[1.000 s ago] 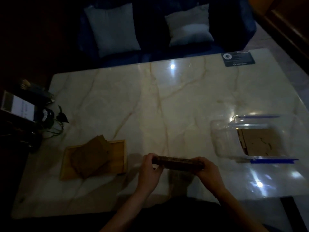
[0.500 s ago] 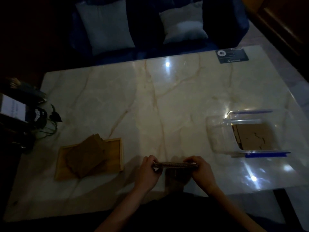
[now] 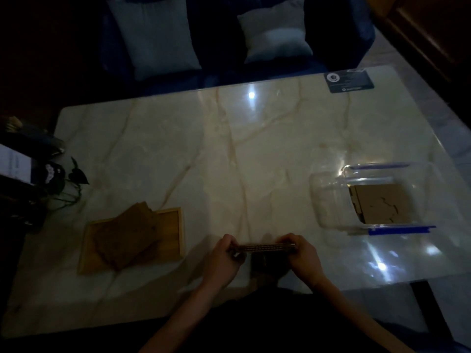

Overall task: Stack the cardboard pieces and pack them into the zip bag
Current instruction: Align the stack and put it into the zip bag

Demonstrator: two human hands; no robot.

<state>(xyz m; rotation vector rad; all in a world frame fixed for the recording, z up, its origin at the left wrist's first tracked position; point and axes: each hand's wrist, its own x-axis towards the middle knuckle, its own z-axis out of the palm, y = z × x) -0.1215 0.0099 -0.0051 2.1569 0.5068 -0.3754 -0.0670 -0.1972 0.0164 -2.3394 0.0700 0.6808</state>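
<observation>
Mostly dim, with much lost to shadow. Broad marble table (image 3: 254, 149) filling the middle, pale with tan veins, glare spots near the far edge and at the right front corner; near edge swallowed by darkness. Beyond the far edge, dark blue sofa (image 3: 331, 26), hardly separable from the black around it, bearing two pale cushions (image 3: 155, 36), the tops of both cut off by the frame. At the left edge, dark clutter (image 3: 28, 179) hard to make out: something white-faced, a few leaf shapes, nothing nameable.

On the right side, clear zip bag (image 3: 367, 197) lying flat, mouth toward the left, blue strips along its far and near edges; walls visible only through reflections. Inside, toward the closed end, flat cardboard (image 3: 382, 203), its left portion blurred behind the plastic. Left of centre, shallow wooden tray (image 3: 173, 230) holding a loose heap of cardboard pieces (image 3: 127, 235), fanned and askew, count impossible to tell.

At the front centre, well apart from the bag, thin stack of cardboard (image 3: 262, 247) seen edge-on, held level just above the tabletop. Left hand (image 3: 224, 261) curled around its left end, right hand (image 3: 303, 258) curled around its right end, both pinching it; fingertips hidden behind the stack. Far right corner: small dark card (image 3: 349, 82), print unreadable.
</observation>
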